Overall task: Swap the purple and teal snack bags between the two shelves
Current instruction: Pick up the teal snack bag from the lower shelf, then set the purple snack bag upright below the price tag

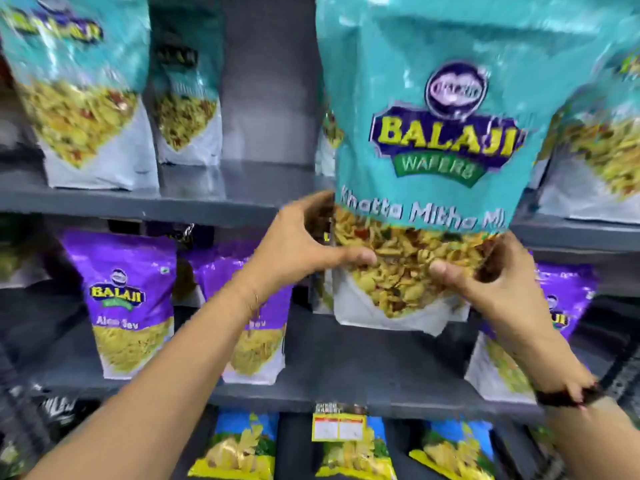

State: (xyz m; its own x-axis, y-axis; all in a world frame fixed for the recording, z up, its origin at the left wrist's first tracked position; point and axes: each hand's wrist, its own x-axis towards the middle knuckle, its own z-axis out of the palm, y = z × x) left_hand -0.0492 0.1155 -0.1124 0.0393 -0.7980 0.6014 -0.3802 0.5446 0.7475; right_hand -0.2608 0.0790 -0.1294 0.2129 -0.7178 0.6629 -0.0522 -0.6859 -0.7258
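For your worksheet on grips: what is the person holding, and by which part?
Both hands, left hand and right hand, grip a teal bag by its lower side edges.

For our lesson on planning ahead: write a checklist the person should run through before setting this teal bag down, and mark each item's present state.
1. Both hands grip the teal bag: left hand, right hand: ok.
2. Bag upright, label forward: ok.
3. Free gap on the lower shelf under the bag: ok.
4. Purple bags clear of that gap: ok.
5. Upper shelf emptied of teal bags: not ok.
6. Bag undamaged: cannot tell.
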